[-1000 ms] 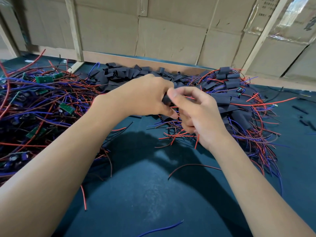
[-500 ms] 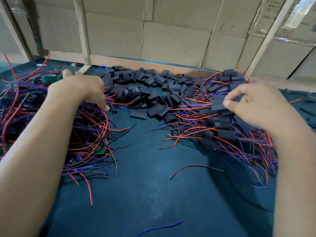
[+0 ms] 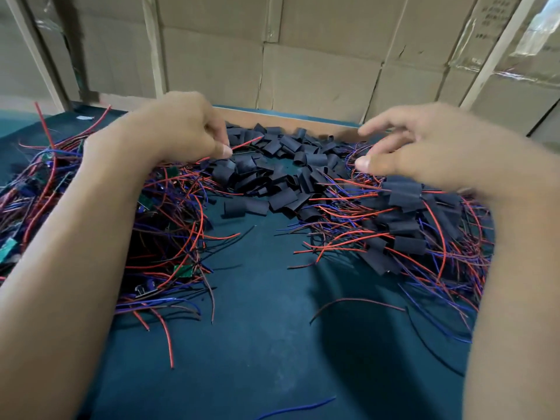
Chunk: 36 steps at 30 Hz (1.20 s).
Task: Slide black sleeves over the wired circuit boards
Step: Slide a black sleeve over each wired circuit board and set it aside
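From the head camera, my left hand (image 3: 178, 128) hangs over the inner edge of the bare-board heap, fingers curled, thumb and forefinger pinched on a red wire (image 3: 247, 143) that runs from the pinch up and to the right, toward the loose sleeves. I judge a board hangs on that wire, but the hand hides it, so I cannot say for sure. The pile of black sleeves (image 3: 281, 174) lies just right of that pinch, between my two hands, nearer the left. My right hand (image 3: 424, 150) hovers over the finished pile (image 3: 406, 225), fingers spread and relaxed, holding nothing; it is blurred. The sleeves are short flat black tubes, some curled open at the mouth, lying every which way, so I must find one whose long axis lines up with the board. The unsleeved boards (image 3: 183, 269) are small green rectangles trailing red and blue wires, tangled on the dark green table (image 3: 257, 344) under my left forearm.
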Motion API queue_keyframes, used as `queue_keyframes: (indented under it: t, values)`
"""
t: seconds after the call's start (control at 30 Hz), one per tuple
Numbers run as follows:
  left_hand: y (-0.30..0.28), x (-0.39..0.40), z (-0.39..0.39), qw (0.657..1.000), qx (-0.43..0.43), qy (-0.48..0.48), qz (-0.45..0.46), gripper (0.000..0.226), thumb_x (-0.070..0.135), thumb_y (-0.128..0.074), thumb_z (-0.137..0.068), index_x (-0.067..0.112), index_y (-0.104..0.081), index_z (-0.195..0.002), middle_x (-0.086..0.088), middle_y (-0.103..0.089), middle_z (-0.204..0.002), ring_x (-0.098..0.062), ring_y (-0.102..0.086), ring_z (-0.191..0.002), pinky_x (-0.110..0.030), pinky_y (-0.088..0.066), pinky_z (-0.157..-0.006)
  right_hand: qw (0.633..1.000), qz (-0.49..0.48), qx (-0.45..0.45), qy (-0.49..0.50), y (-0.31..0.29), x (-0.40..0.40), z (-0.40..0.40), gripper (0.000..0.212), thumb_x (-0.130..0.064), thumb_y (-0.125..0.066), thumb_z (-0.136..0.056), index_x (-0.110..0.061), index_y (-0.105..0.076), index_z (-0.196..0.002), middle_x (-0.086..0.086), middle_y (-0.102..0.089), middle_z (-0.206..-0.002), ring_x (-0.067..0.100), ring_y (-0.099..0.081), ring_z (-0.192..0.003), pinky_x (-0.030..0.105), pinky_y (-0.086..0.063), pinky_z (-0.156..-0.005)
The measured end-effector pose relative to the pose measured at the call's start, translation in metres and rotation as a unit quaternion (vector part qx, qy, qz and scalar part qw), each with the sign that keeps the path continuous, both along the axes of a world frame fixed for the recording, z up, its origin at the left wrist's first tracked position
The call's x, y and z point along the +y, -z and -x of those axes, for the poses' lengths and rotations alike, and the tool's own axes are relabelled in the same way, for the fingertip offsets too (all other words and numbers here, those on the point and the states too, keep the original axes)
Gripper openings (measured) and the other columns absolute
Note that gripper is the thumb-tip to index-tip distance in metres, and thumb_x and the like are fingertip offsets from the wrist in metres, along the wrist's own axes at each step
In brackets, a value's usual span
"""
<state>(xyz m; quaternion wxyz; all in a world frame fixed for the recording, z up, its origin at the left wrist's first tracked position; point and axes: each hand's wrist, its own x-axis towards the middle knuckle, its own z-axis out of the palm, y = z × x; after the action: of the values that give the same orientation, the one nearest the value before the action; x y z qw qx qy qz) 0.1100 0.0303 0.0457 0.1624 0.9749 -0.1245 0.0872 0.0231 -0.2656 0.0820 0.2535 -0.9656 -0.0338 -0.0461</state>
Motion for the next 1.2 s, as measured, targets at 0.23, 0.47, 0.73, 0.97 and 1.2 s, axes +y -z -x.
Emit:
queue_keyframes:
  t: [0.23, 0.47, 0.73, 0.97, 1.2]
  values:
    - [-0.008, -0.029, 0.017, 0.989, 0.018, 0.144, 0.021, 0.009, 0.038, -0.073, -0.088, 0.030, -0.076, -0.090, 0.010, -0.069, -0.071, 0.001, -0.061, -0.068, -0.024, -0.047, -0.064, 0.989, -0.010, 0.052, -0.135, 0.026, 0.054, -0.016, 0.032, -0.048, -0.072, -0.088, -0.028, -0.070, -0.114, -0.001, -0.078, -0.084, 0.009, -0.074, -0.075, 0.045, -0.060, -0.086]
    - [-0.010, -0.057, 0.024, 0.944, -0.073, 0.189, 0.259, 0.011, 0.027, -0.070, -0.094, 0.017, -0.075, -0.092, -0.003, -0.074, -0.074, -0.012, -0.065, -0.063, -0.028, -0.056, -0.068, 0.953, -0.282, -0.026, -0.112, 0.039, 0.067, -0.025, 0.012, -0.025, -0.070, -0.096, -0.016, -0.076, -0.093, -0.001, -0.075, -0.079, 0.013, -0.071, -0.067, 0.040, -0.064, -0.071]
    - [-0.013, -0.075, 0.039, 0.807, 0.042, 0.268, 0.524, 0.011, 0.013, -0.071, -0.092, 0.004, -0.066, -0.089, -0.013, -0.065, -0.074, -0.024, -0.060, -0.064, -0.037, -0.054, -0.063, 0.852, -0.485, -0.176, -0.086, 0.071, 0.068, -0.013, 0.013, -0.022, -0.073, -0.091, -0.017, -0.079, -0.102, -0.002, -0.079, -0.092, 0.010, -0.072, -0.083, 0.025, -0.055, -0.079]
    - [-0.005, -0.046, 0.018, 0.865, 0.126, 0.178, 0.452, 0.016, 0.027, -0.070, -0.094, 0.016, -0.071, -0.105, -0.001, -0.074, -0.095, -0.017, -0.065, -0.075, -0.029, -0.049, -0.063, 0.804, -0.569, -0.119, -0.124, 0.050, 0.066, -0.029, 0.013, 0.000, -0.057, -0.099, -0.002, -0.069, -0.098, 0.004, -0.067, -0.067, 0.019, -0.061, -0.053, 0.029, -0.053, -0.053]
    - [0.041, -0.045, -0.007, 0.957, 0.249, 0.095, -0.112, 0.051, 0.030, -0.084, -0.081, 0.026, -0.063, -0.127, 0.001, -0.066, -0.121, -0.023, -0.066, -0.103, -0.034, -0.052, -0.089, 0.893, -0.444, -0.049, -0.059, 0.027, 0.022, -0.044, 0.012, -0.008, -0.065, -0.093, 0.001, -0.073, -0.092, 0.003, -0.051, -0.060, 0.010, -0.026, -0.039, 0.021, -0.013, -0.042]
